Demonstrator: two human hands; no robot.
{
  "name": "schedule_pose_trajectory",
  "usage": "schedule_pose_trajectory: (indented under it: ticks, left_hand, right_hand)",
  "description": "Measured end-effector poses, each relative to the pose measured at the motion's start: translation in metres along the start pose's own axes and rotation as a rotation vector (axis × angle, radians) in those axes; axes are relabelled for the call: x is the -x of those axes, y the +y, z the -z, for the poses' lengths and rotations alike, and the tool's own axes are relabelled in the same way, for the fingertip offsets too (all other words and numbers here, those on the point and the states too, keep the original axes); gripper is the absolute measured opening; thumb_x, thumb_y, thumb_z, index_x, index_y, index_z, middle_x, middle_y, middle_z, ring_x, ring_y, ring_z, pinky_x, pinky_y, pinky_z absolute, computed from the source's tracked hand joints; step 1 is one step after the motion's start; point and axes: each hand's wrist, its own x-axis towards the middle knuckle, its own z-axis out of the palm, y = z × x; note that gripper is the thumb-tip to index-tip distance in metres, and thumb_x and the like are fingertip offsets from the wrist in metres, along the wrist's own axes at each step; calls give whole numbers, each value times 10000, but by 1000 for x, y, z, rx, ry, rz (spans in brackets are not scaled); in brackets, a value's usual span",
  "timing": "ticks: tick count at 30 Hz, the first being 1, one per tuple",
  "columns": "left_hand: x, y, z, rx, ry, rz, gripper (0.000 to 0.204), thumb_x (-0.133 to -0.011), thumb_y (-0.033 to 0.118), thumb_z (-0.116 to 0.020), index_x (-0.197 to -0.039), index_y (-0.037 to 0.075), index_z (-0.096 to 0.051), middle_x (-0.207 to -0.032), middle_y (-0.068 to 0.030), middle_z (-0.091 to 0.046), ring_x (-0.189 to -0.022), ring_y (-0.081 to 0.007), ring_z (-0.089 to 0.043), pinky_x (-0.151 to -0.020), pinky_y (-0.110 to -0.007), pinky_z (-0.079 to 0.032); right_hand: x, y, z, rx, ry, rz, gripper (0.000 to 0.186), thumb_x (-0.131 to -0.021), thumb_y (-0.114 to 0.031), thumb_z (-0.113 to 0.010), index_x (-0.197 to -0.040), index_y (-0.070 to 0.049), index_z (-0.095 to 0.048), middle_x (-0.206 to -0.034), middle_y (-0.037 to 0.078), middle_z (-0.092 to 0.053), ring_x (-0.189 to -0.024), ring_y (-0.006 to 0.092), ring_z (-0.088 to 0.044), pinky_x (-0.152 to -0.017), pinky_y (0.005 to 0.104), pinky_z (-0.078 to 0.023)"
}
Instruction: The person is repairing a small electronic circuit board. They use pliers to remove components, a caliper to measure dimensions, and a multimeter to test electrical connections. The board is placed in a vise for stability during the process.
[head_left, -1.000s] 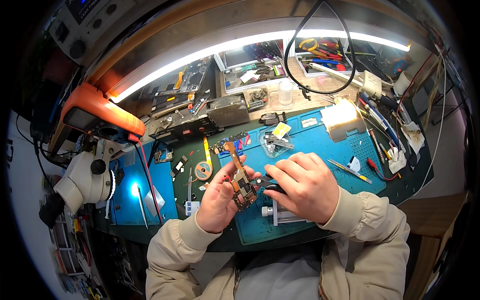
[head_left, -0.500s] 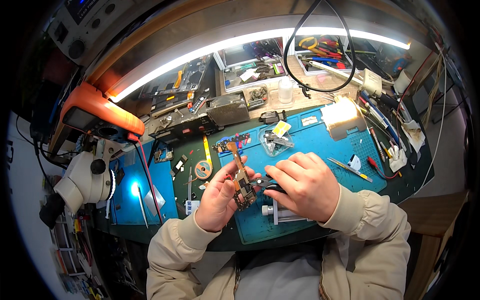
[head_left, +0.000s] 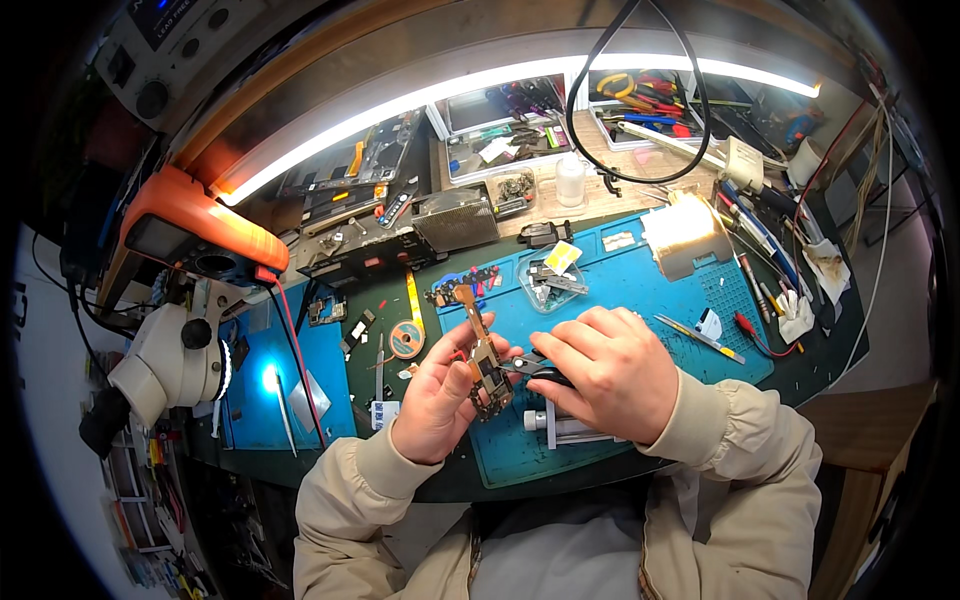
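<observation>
My left hand (head_left: 442,395) holds a small circuit board (head_left: 489,378) upright, with a copper-coloured flex cable (head_left: 470,310) rising from it and a bit of red wire beside my thumb. My right hand (head_left: 605,375) is closed on a black-handled metal tool (head_left: 548,373), probably pliers or cutters, whose tip meets the board's right side; the exact contact is too small to make out. A metal fixture with a white knob (head_left: 560,425) lies on the blue mat (head_left: 690,375) below my hands, and a clear box of small metal parts (head_left: 553,288) sits just beyond them.
At the left stand an orange multimeter (head_left: 180,235) and a white microscope (head_left: 165,375). A glowing lamp-like object (head_left: 680,235) and tools (head_left: 765,255) lie at the right. Parts trays (head_left: 505,130) and a black cable loop (head_left: 700,100) are at the back, a tape reel (head_left: 405,340) left of my hands.
</observation>
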Motion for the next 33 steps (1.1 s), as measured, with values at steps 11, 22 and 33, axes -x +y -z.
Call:
schedule_pose_trajectory:
  ticks: [11,22,33]
  left_hand:
    - [2,2,-1,20,29,42,795,-1000,483,-630,-1550,-1,-323,-1343,-121,-547,-1332,-301,-565,-1107,-479,-507]
    - [2,4,0,8,18,74,780,-998,480,-634,-1547,9,-342,-1332,-115,-559,-1327,-288,-570,-1115,-480,-501]
    - [3,1,0,-38,11,35,739,-1017,406,-653,-1557,18,-330,-1339,-111,-552,-1323,-275,-569,-1117,-465,-488]
  right_hand:
    - [0,0,-1,27,-16,24,398,-825,-339,-803,-1096,-65,-703,-920,17,-649,-862,205,-601,-732,357,-466]
    - [0,2,-2,-28,-33,6,382,-834,-342,-796,-1084,-67,-707,-936,31,-669,-885,217,-613,-745,367,-476]
    - [1,2,-5,-37,-30,-4,372,-842,-346,-790,-1078,-71,-708,-930,31,-670,-873,215,-613,-742,366,-474]
